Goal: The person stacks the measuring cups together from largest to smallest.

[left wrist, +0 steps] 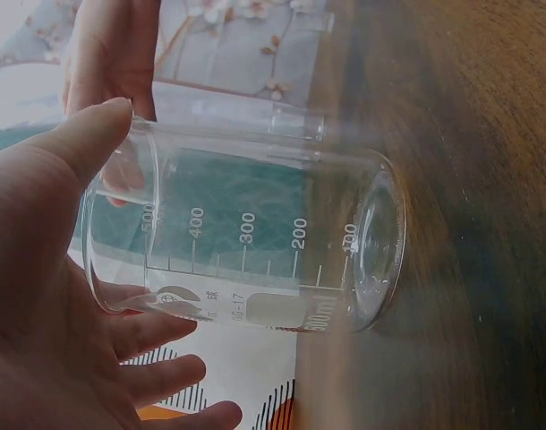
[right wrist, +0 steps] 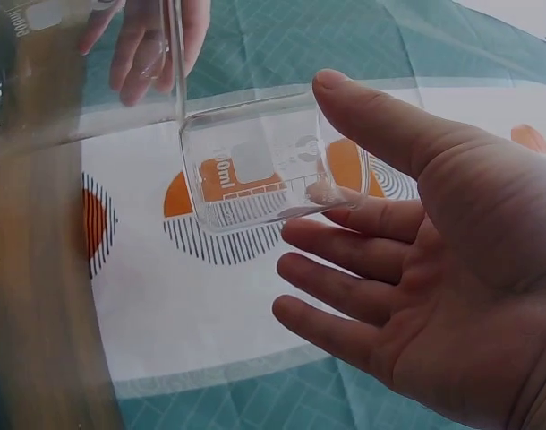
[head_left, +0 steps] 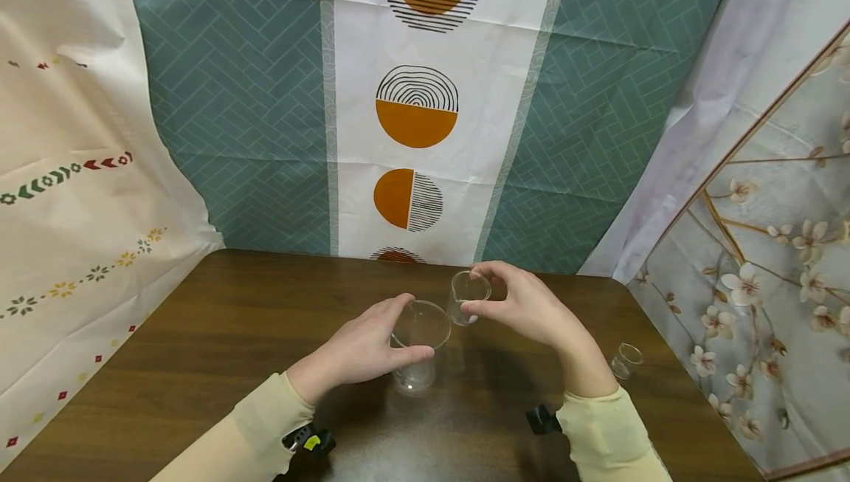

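Note:
A large clear glass beaker point(left wrist: 255, 188), marked in white up to 500, stands upright on the brown table. My left hand point(head_left: 361, 345) grips it near the rim, thumb on the near side and fingers round the far side. My right hand point(head_left: 524, 308) pinches a smaller clear beaker point(right wrist: 255, 170) by its rim between thumb and forefinger, the other fingers stretched out. This one, printed 100ml, is held up just right of and behind the large beaker, its base close to the large one's rim. Both look see-through, with no visible contents.
A third, still smaller glass beaker point(head_left: 626, 362) stands near the right edge of the wooden table point(head_left: 265, 305). Behind the table hangs a green and white patterned cloth point(head_left: 418, 157). Patterned fabric also hangs at the left and right sides.

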Demonstrator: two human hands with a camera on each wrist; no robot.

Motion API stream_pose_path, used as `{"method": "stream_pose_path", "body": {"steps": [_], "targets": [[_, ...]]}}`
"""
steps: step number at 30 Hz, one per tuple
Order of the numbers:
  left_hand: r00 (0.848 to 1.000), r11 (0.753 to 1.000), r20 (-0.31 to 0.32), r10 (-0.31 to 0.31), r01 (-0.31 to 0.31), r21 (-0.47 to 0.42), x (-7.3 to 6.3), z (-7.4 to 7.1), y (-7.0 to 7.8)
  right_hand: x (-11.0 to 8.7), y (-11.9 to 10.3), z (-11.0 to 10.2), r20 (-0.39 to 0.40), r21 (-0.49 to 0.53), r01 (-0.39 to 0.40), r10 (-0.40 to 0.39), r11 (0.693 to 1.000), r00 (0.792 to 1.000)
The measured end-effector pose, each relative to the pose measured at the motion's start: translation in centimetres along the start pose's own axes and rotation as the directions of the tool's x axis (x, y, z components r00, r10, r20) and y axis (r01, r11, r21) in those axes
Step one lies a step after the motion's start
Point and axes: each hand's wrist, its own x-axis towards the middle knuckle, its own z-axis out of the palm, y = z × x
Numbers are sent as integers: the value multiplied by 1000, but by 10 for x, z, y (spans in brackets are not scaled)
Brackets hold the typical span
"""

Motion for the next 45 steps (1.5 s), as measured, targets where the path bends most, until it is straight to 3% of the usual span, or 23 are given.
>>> {"method": "stream_pose_path", "body": {"steps": [19,45], "targets": [[1000,1000,15,-9,9,-2,2,-1,0,1,-9,-2,-14,94,-22,23,995,1000],[1000,1000,25,-7,8,-20,2,-1,0,4,-19,13,-10,109,-2,3,994,1000]]}}
